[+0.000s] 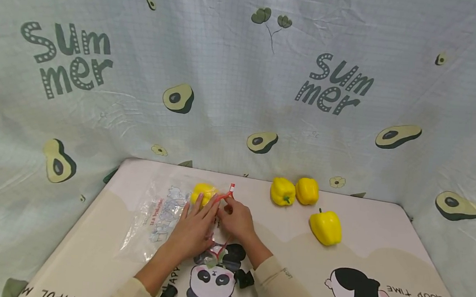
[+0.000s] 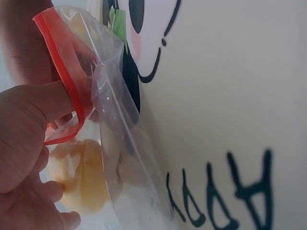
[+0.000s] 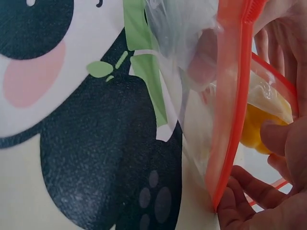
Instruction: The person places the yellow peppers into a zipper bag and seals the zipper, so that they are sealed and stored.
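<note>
"Step?"
"Bagging, I'm judging: my right hand (image 1: 239, 220) is pinching the bag (image 1: 138, 233) by its red rim (image 3: 234, 120); my left hand (image 1: 192, 232), fingers straight, is partly covering the yellow pepper (image 1: 204, 190), seemingly inside."
"Next?"
"Probably nudging it deeper."

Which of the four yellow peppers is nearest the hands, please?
The leftmost yellow pepper, at the clear bag, directly beyond the left hand; the other three peppers lie apart from it, to the right of the right hand.
</note>
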Available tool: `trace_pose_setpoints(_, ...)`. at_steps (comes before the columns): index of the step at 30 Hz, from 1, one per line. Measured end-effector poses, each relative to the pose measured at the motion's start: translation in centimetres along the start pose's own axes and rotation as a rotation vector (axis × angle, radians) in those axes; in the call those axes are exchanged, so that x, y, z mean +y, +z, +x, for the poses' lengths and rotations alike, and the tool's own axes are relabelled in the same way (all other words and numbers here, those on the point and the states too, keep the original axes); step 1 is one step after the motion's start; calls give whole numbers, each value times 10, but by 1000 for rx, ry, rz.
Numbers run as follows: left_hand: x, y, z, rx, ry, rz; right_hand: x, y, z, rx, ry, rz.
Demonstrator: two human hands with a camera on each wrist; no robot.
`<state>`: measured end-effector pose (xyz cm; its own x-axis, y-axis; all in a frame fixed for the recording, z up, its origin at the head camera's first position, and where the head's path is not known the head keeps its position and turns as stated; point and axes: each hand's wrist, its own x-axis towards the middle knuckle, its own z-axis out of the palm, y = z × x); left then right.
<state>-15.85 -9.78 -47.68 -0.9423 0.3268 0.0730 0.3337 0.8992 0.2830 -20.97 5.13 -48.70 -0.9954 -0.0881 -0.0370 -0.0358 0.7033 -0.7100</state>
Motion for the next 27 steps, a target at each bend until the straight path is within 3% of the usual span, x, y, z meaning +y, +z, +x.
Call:
trace_pose_setpoints(8,0,-4,1,1,14,-29,0,0,4,-111,-69,-98)
trace_pose_setpoints(11,-1,-4,3,0,24,-28,1,-1,3,-112,-83,-90)
trace_pose_setpoints(20,6,-3,9,-37,-3,15,21,-9,-4,127,-73,241)
trace_pose_setpoints(27,6,-3,9,-49,-18,24,34,-26,-6,239,-51,336)
